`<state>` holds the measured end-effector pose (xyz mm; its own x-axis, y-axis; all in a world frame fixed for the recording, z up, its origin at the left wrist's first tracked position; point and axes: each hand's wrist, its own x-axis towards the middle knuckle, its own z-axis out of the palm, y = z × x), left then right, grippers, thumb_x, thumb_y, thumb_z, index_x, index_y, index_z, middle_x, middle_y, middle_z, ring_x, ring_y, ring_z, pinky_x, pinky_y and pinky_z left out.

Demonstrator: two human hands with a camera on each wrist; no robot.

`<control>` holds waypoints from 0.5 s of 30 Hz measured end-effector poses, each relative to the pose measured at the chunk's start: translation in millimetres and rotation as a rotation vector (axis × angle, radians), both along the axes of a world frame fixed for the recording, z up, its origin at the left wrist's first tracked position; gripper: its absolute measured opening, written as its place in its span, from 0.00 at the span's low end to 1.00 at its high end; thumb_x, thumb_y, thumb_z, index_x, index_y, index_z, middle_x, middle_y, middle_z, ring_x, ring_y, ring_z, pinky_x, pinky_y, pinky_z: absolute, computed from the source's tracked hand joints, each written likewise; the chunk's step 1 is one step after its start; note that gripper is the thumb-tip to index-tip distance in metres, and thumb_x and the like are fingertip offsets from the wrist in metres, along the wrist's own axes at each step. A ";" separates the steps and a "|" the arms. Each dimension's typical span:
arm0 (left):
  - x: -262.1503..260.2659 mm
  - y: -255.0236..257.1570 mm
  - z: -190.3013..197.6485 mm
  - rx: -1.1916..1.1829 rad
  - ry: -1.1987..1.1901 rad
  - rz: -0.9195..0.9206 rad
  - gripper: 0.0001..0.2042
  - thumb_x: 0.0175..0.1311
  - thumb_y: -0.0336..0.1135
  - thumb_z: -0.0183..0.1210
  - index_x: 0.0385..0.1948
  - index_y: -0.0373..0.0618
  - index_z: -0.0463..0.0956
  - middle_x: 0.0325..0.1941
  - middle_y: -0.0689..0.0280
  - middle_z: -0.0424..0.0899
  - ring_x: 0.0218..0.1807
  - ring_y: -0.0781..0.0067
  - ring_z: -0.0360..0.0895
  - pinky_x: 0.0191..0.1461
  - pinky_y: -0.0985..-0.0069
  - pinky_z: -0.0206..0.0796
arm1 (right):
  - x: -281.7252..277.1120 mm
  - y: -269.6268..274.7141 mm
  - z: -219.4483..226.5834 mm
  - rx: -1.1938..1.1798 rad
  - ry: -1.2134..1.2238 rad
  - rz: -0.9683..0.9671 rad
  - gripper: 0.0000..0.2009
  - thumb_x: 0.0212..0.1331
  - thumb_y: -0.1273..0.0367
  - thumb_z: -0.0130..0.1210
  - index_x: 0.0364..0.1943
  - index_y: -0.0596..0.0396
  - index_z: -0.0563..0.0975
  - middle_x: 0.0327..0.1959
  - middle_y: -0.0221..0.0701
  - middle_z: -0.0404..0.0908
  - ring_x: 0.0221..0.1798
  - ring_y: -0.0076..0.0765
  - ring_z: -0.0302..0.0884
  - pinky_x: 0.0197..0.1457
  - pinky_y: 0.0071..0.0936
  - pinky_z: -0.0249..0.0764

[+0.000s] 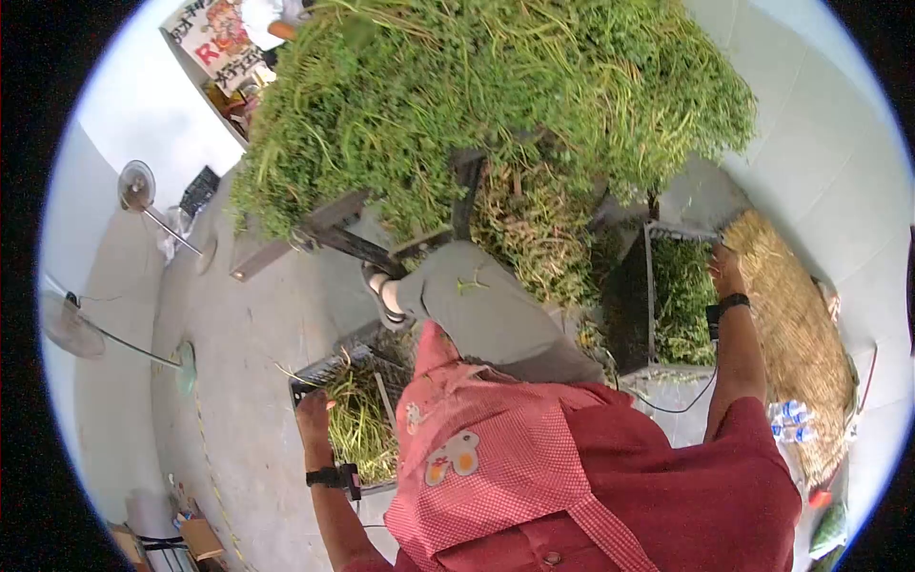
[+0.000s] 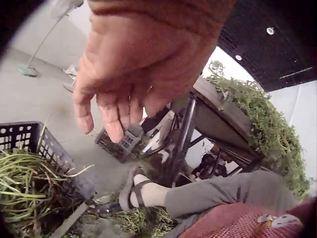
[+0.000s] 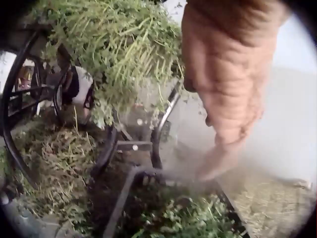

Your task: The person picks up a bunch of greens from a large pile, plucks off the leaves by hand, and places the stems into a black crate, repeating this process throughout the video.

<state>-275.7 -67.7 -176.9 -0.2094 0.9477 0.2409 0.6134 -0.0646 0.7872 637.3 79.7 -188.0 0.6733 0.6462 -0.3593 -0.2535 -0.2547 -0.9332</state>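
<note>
My left hand (image 1: 313, 419) is beside the outer rim of a black plastic crate (image 1: 310, 381) full of long green stems (image 1: 360, 429). In the left wrist view its fingers (image 2: 113, 121) hang loosely bent with nothing between them, and the crate lies below to the left. My right hand (image 1: 726, 270) is at the outer rim of a second dark crate (image 1: 652, 296), which holds leafy greens (image 1: 681, 296). The right wrist view shows this hand (image 3: 225, 94) pointing down, its blurred fingertips right at the rim, with no stem visible in it.
A large heap of leafy stems (image 1: 496, 86) covers the table ahead. Under it lies a pile of discarded stems (image 1: 534, 234). Right of the second crate lies a filled woven sack (image 1: 786, 334), with water bottles (image 1: 791, 419) nearby. Standing fans (image 1: 136, 186) are on the left.
</note>
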 end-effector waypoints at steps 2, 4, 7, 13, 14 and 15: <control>46.4 4.6 37.0 -0.212 -0.425 0.176 0.09 0.60 0.33 0.53 0.35 0.38 0.77 0.30 0.68 0.80 0.28 0.78 0.78 0.24 0.84 0.60 | -39.5 26.5 41.5 0.047 -0.060 0.133 0.21 0.57 0.62 0.54 0.53 0.58 0.69 0.43 0.38 0.77 0.30 0.30 0.77 0.29 0.26 0.76; 73.2 10.4 60.4 -0.211 -0.456 0.171 0.09 0.60 0.34 0.55 0.36 0.38 0.77 0.31 0.68 0.80 0.29 0.77 0.78 0.25 0.85 0.61 | -110.8 41.8 103.5 0.174 -0.129 0.315 0.18 0.58 0.62 0.54 0.47 0.59 0.73 0.35 0.35 0.78 0.28 0.28 0.76 0.27 0.24 0.74; 84.3 23.8 72.6 -0.234 -0.504 0.140 0.13 0.59 0.40 0.58 0.38 0.38 0.77 0.33 0.66 0.81 0.30 0.75 0.79 0.26 0.85 0.62 | -195.3 74.6 177.5 0.346 -0.229 0.417 0.13 0.58 0.64 0.53 0.42 0.59 0.75 0.30 0.31 0.78 0.25 0.25 0.74 0.26 0.23 0.72; 97.2 29.8 76.4 -0.241 -0.680 0.039 0.10 0.64 0.32 0.52 0.39 0.34 0.74 0.33 0.65 0.80 0.30 0.75 0.78 0.30 0.82 0.67 | -322.9 136.4 299.9 0.509 -0.656 0.708 0.14 0.53 0.63 0.56 0.39 0.58 0.78 0.28 0.32 0.80 0.28 0.23 0.76 0.30 0.22 0.73; 100.0 27.3 79.1 -0.208 -0.788 -0.014 0.10 0.64 0.33 0.52 0.39 0.33 0.73 0.33 0.65 0.80 0.31 0.76 0.78 0.31 0.82 0.68 | -339.1 147.7 311.2 0.634 -0.794 0.697 0.14 0.51 0.62 0.57 0.37 0.57 0.79 0.28 0.33 0.80 0.29 0.26 0.76 0.32 0.24 0.73; 98.4 30.3 79.3 -0.281 -0.804 -0.007 0.10 0.63 0.33 0.52 0.39 0.34 0.74 0.33 0.65 0.80 0.31 0.75 0.78 0.31 0.81 0.68 | -353.7 157.0 321.4 0.758 -0.932 0.682 0.14 0.50 0.61 0.57 0.36 0.56 0.80 0.28 0.35 0.80 0.29 0.30 0.77 0.35 0.27 0.73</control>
